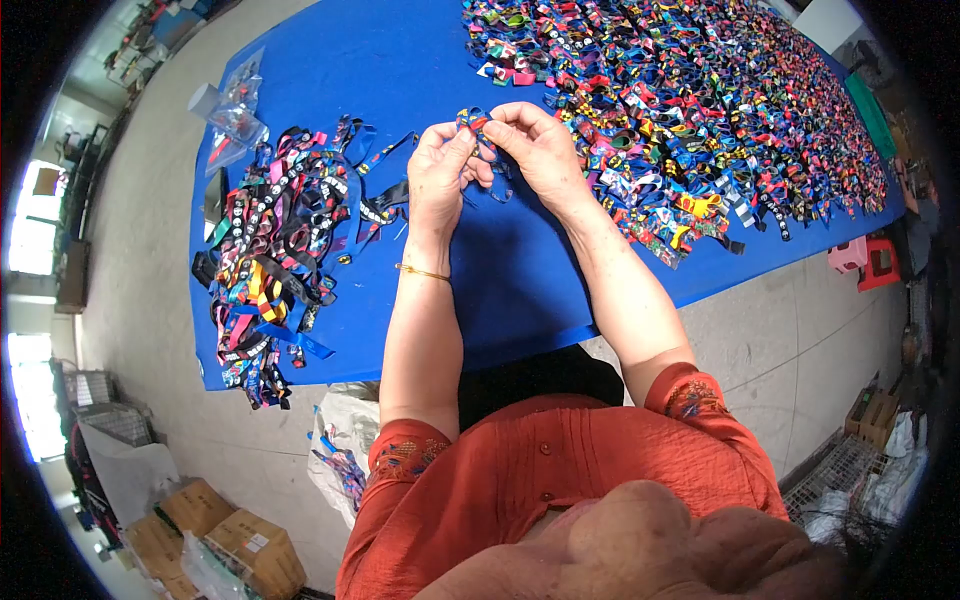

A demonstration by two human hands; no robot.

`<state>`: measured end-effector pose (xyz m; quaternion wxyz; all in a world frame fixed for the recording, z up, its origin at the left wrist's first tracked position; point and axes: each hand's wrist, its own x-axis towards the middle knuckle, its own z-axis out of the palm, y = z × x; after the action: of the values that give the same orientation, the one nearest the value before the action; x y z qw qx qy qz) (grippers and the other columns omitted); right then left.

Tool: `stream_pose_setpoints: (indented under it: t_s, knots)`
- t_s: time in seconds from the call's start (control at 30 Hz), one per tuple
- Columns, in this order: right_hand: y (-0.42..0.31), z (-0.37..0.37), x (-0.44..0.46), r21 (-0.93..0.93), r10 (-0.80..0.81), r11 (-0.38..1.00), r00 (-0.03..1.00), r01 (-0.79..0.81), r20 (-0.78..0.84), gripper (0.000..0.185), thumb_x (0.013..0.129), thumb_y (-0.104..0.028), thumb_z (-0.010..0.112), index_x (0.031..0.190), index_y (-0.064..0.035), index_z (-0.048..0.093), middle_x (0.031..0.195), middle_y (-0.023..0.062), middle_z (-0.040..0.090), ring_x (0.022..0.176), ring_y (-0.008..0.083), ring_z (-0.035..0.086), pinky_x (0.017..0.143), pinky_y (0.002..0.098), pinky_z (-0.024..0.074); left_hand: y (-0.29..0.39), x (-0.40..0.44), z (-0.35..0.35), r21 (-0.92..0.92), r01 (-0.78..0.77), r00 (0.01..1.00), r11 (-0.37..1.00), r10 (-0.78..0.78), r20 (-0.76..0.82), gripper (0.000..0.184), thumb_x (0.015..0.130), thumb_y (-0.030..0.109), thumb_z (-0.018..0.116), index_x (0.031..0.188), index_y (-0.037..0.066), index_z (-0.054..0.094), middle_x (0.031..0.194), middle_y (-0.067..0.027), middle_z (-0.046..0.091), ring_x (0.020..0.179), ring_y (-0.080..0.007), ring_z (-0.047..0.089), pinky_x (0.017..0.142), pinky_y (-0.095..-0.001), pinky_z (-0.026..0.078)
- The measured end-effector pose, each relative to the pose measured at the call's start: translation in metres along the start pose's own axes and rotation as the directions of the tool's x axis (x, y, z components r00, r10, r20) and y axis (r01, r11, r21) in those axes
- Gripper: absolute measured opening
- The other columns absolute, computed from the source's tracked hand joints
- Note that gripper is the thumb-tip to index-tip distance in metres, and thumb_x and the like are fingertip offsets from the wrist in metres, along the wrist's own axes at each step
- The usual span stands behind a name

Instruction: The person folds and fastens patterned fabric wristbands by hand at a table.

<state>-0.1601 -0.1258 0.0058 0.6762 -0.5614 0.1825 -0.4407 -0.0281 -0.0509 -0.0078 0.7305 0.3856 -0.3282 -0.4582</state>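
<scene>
Both my hands are raised over the blue table, close together near its middle. My left hand (440, 180), with a gold bracelet on the wrist, pinches one side of a colourful patterned strap (471, 122). My right hand (538, 155) grips the other side of that strap between thumb and fingers. The strap forms a small loop at the top, and part of it hangs behind the fingers. Left of my hands lies a tangled pile of printed straps (280, 235). To the right, a wide spread of small looped straps (690, 120) covers the table.
Clear plastic bags (240, 110) lie at the upper left of the blue table (380, 60). A white sack (350, 440) hangs below the near edge. Cardboard boxes (250, 550) stand on the floor at lower left, and a red stool (878, 264) stands at the right.
</scene>
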Motion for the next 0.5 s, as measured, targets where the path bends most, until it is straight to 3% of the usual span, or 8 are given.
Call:
stream_pose_setpoints:
  t_s: [0.13,0.5]
  knots:
    - [-0.008,0.004,-0.003,0.009,-0.004,1.000,1.000,0.004,-0.016,0.011,0.096,-0.008,0.068,0.105,-0.0007,0.065,0.088,0.0032,0.069,0.077,0.0076,0.062,0.068,0.0230,0.0521,0.001,-0.001,0.001,-0.007,-0.014,1.000,1.000,0.014,-0.017,0.027,0.099,0.015,0.064,0.111,0.001,0.045,0.081,-0.0149,0.067,0.058,-0.0163,0.064,0.051,-0.0258,0.052]
    - [0.004,-0.001,0.001,-0.099,-0.037,0.994,0.997,0.045,0.072,0.010,0.096,-0.007,0.067,0.102,0.0015,0.068,0.085,0.0031,0.069,0.072,0.0075,0.063,0.064,0.0231,0.0519,-0.004,-0.003,0.000,0.191,-0.073,0.997,0.979,0.076,-0.009,0.021,0.095,0.003,0.059,0.108,0.001,0.043,0.079,-0.0146,0.066,0.055,-0.0137,0.059,0.050,-0.0249,0.048]
